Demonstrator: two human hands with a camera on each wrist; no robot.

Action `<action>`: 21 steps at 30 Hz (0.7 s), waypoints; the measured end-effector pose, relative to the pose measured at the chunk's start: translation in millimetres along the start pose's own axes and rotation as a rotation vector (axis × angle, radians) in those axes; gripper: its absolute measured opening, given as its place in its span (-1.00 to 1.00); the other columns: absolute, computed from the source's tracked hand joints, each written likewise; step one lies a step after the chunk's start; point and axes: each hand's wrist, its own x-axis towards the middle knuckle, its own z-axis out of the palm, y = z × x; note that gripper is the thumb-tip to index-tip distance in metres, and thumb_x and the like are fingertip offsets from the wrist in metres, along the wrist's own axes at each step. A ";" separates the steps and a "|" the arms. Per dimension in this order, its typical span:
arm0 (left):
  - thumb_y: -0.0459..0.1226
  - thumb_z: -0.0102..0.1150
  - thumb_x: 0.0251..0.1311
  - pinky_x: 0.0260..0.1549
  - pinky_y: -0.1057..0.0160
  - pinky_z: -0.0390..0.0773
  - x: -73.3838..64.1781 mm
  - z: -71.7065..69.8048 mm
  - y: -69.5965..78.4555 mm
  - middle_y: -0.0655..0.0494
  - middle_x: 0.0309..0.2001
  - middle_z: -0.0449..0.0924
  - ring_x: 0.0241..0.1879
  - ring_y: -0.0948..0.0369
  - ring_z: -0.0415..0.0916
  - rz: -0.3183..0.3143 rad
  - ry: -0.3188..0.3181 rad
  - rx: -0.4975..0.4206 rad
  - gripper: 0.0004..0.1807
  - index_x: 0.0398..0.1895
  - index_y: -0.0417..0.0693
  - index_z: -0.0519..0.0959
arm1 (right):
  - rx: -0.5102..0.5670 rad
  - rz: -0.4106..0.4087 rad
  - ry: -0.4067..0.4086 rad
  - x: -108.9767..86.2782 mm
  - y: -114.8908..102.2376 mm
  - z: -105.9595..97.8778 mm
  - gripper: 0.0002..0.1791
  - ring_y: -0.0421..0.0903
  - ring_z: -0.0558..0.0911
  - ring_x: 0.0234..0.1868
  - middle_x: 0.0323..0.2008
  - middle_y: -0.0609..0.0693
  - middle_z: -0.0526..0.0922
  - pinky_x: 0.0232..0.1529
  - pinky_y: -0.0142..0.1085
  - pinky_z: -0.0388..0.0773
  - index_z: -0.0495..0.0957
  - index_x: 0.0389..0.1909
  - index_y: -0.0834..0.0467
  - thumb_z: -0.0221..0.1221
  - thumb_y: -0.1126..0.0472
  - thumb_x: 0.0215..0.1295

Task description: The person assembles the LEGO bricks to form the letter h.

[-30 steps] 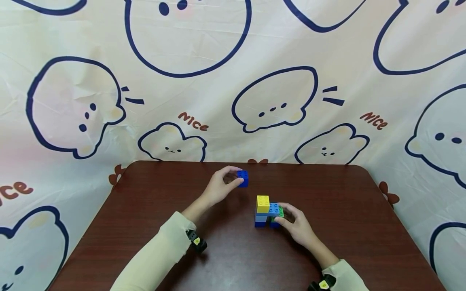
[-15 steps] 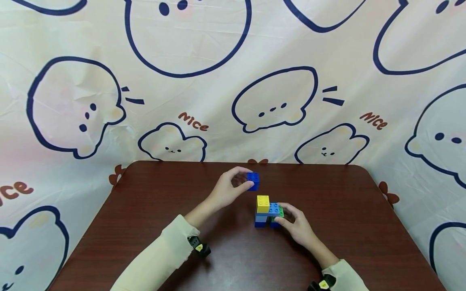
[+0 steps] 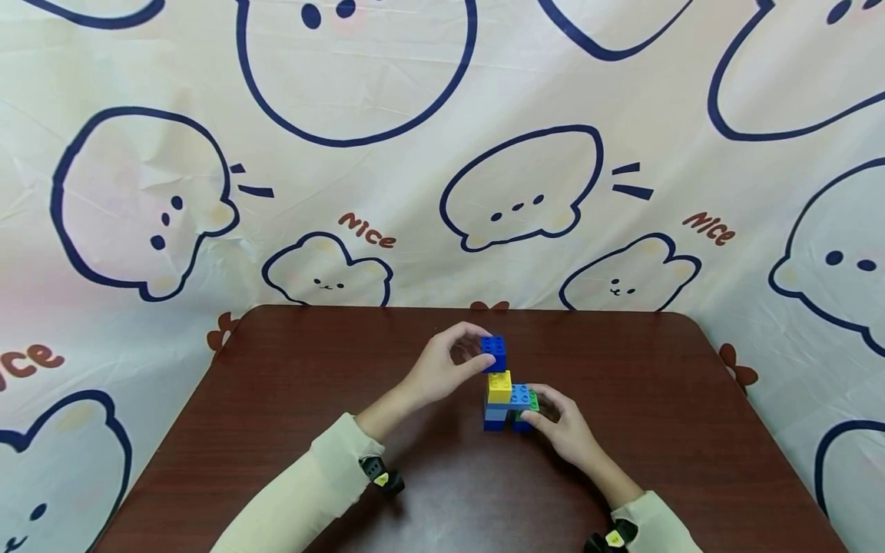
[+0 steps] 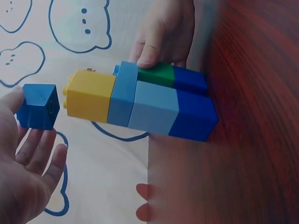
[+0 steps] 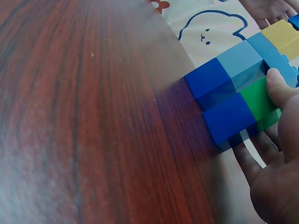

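Observation:
My left hand point(image 3: 442, 367) pinches a dark blue toy building brick point(image 3: 497, 350) between thumb and fingers. In the left wrist view a gap separates this brick from the studded top of the yellow brick point(image 4: 91, 97). The yellow brick caps one end of a small structure on the table. Under it lies a flat blue piece point(image 4: 122, 100) bridging two columns. One column has a light blue brick point(image 4: 154, 108) over a dark blue brick point(image 4: 195, 116); the other has green point(image 5: 258, 99) over dark blue point(image 5: 229, 116). My right hand point(image 3: 570, 435) grips the green brick's side.
The brown wooden table point(image 3: 442, 499) stretches around the structure to its rounded far corners. Behind it hangs a pale cloth point(image 3: 415, 184) printed with cartoon outlines. A small black camera point(image 3: 383, 478) sits on the left wrist, another black camera point(image 3: 615, 536) on the right.
My left hand has carried the dark blue brick rightward and nearer, from left of the structure to over the yellow brick. The right hand and the structure have stayed still.

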 end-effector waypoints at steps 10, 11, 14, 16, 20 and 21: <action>-0.34 0.33 0.31 -0.14 0.12 0.61 -5.5 11.0 4.7 -0.08 -0.08 0.64 -0.11 0.02 0.55 -0.014 -0.065 0.004 -0.63 0.15 -0.20 0.55 | 0.023 -0.030 -0.004 0.6 0.6 0.2 -0.62 -0.17 0.66 -0.11 -0.06 0.15 0.70 -0.09 -0.37 0.63 0.54 0.18 0.27 0.27 0.30 0.39; -0.35 0.33 0.31 -0.14 0.11 0.61 -5.9 11.3 6.1 -0.09 -0.08 0.64 -0.11 0.01 0.55 -0.016 -0.069 0.008 -0.63 0.15 -0.22 0.54 | 0.024 -0.037 -0.006 0.6 0.6 0.1 -0.63 -0.18 0.66 -0.11 -0.06 0.15 0.70 -0.09 -0.37 0.63 0.54 0.18 0.28 0.27 0.30 0.40; -0.36 0.32 0.31 -0.13 0.08 0.61 -8.7 9.5 17.6 -0.13 -0.09 0.64 -0.11 -0.01 0.55 -0.016 -0.080 0.012 -0.65 0.12 -0.27 0.54 | 0.018 -0.055 -0.010 0.6 -0.1 -0.2 -0.63 -0.18 0.66 -0.11 -0.06 0.17 0.70 -0.08 -0.38 0.62 0.53 0.18 0.30 0.26 0.31 0.40; -0.37 0.31 0.32 -0.12 0.05 0.61 -10.5 7.5 27.0 -0.14 -0.10 0.64 -0.12 -0.01 0.55 -0.014 -0.086 0.009 -0.66 0.11 -0.29 0.54 | 0.012 -0.058 -0.011 0.4 -0.9 -0.4 -0.63 -0.18 0.66 -0.11 -0.06 0.17 0.70 -0.07 -0.38 0.62 0.53 0.18 0.30 0.25 0.32 0.40; -0.36 0.29 0.35 -0.13 0.08 0.63 -13.1 4.6 38.5 -0.11 -0.09 0.65 -0.15 0.03 0.56 -0.009 -0.093 0.005 -0.69 0.09 -0.26 0.54 | 0.005 -0.043 -0.006 -0.1 -2.4 -0.3 -0.63 -0.19 0.66 -0.11 -0.06 0.15 0.70 -0.07 -0.38 0.62 0.53 0.18 0.28 0.27 0.33 0.39; -0.36 0.28 0.35 -0.13 0.09 0.64 -13.1 4.6 38.5 -0.11 -0.09 0.65 -0.16 0.04 0.57 -0.006 -0.099 -0.001 -0.70 0.09 -0.26 0.53 | 0.008 -0.031 -0.002 -0.2 -2.5 -0.1 -0.62 -0.20 0.66 -0.11 -0.06 0.13 0.70 -0.07 -0.38 0.62 0.54 0.18 0.27 0.28 0.32 0.38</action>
